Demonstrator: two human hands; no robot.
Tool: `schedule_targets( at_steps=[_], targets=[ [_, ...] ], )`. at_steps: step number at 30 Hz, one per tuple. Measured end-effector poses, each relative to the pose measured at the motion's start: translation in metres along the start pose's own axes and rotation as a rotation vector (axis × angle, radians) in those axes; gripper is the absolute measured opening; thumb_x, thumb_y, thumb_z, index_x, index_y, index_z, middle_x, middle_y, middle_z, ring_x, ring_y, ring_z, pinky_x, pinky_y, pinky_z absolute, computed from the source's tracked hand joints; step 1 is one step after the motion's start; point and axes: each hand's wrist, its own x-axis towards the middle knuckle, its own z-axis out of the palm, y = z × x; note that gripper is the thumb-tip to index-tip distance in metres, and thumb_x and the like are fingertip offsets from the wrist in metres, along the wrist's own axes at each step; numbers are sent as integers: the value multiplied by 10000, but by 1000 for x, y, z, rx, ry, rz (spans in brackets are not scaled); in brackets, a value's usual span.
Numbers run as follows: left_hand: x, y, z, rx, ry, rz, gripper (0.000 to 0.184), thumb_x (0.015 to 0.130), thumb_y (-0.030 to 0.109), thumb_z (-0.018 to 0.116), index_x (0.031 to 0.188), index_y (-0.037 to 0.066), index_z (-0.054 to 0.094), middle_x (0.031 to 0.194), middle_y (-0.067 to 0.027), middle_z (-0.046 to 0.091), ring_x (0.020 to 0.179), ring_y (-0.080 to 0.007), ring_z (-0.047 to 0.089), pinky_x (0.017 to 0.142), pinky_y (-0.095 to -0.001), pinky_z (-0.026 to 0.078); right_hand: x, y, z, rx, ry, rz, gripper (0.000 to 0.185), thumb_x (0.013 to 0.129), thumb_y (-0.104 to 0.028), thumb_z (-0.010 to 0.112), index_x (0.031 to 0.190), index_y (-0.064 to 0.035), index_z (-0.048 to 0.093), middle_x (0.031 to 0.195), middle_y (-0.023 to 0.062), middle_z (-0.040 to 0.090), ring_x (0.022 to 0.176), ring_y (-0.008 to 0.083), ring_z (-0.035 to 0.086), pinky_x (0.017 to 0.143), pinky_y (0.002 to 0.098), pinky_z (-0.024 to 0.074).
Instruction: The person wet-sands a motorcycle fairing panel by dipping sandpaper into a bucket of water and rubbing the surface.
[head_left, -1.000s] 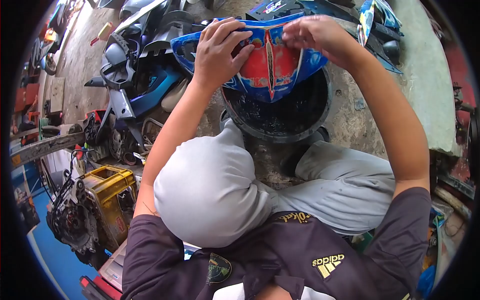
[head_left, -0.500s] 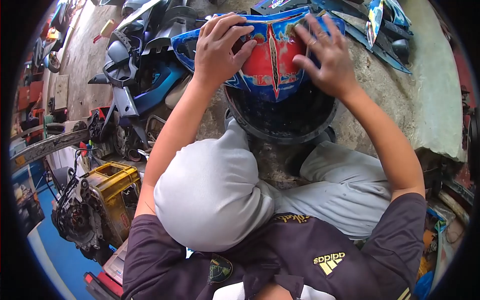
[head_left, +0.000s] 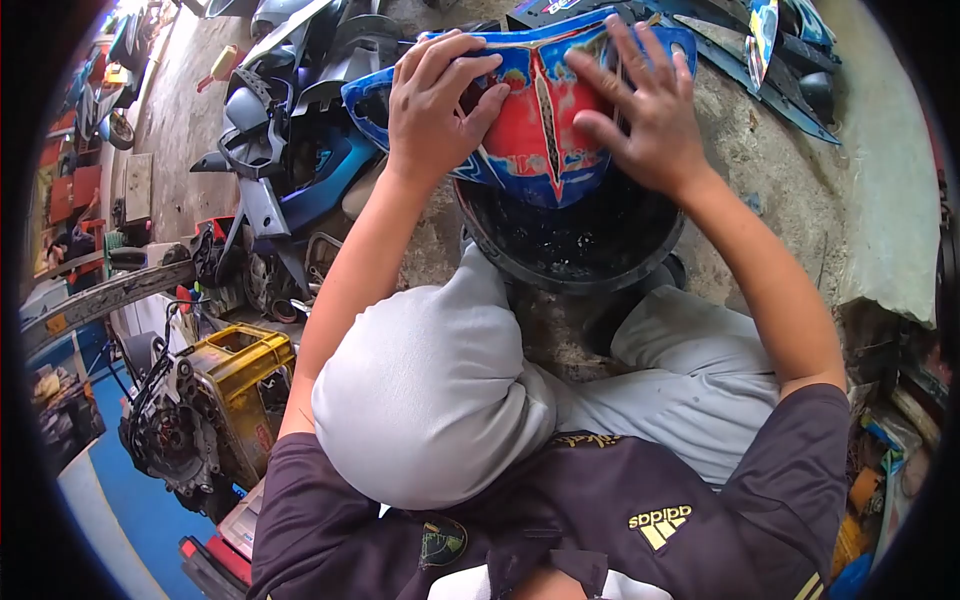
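A blue and red motorcycle fairing (head_left: 515, 125), its paint worn through in patches along a central ridge, lies across the far side of a black tub (head_left: 560, 262). My left hand (head_left: 437, 105) grips the fairing's left part, fingers curled over its upper area and thumb on the near face. On the right part rests my right hand (head_left: 650, 115), its fingers spread and thumb apart. Nothing shows in the right hand, though its palm side is hidden. The tub is dark inside, with small pale specks, and stands just beyond my bent legs (head_left: 430, 390).
Motorcycle body panels (head_left: 290, 150) lie in a pile to the left, with more panels (head_left: 760, 85) at the far right. An engine (head_left: 170, 430) and a yellow crate (head_left: 240, 360) stand at the lower left. A pale slab (head_left: 890, 200) runs along the right.
My right hand has shifted slightly left over the fairing, its fingers still spread. My left hand keeps its grip. The view has moved a little.
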Motion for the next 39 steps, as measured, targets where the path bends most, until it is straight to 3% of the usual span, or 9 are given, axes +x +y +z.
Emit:
schedule_targets(
  at_steps=[7,14,20,29,34,39],
  targets=[
    [2,-2,1,-8,-8,-11,287,911,282,861,1158,148,805,1342,-54,733,1324,-314,651,1174,-498,469,4,8,12,83,39,112,541,1074,-566,620,1603,-454,581,1740,192,423,1579,434,427,1269,712,242],
    [0,2,-1,-10,-16,-23,273,918,283,856,1149,145,809,1348,-53,734,1332,-316,649,1196,-506,453,7,14,-5,-73,36,-93,466,1084,-521,623,1548,-554,605,1668,161,500,1498,388,505,1139,684,427],
    [-1,3,0,4,-19,3,274,913,276,855,1149,146,805,1345,-48,732,1335,-314,648,1198,-505,449,12,10,-3,-69,-34,71,476,1085,-525,616,1559,-556,594,1648,139,491,1488,381,484,1156,674,413],
    [-1,5,-1,2,-15,-2,271,906,271,857,1143,149,806,1344,-46,732,1336,-307,648,1198,-501,449,-1,3,-2,-73,-12,-24,473,1091,-595,560,1564,-606,556,1730,173,410,1559,449,415,1205,753,332],
    [-1,6,1,-1,-19,-7,281,896,264,864,1148,152,805,1350,-39,730,1346,-309,642,1204,-512,447,3,13,-3,-95,-7,29,588,1036,-677,604,1608,-568,526,1681,61,460,1484,327,473,1157,615,380],
    [-3,7,0,-8,-11,-10,283,889,262,868,1143,155,803,1347,-31,726,1350,-310,640,1208,-520,445,-1,5,5,-29,76,40,574,1043,-597,640,1605,-563,532,1692,93,448,1485,371,470,1169,622,370]
  ],
)
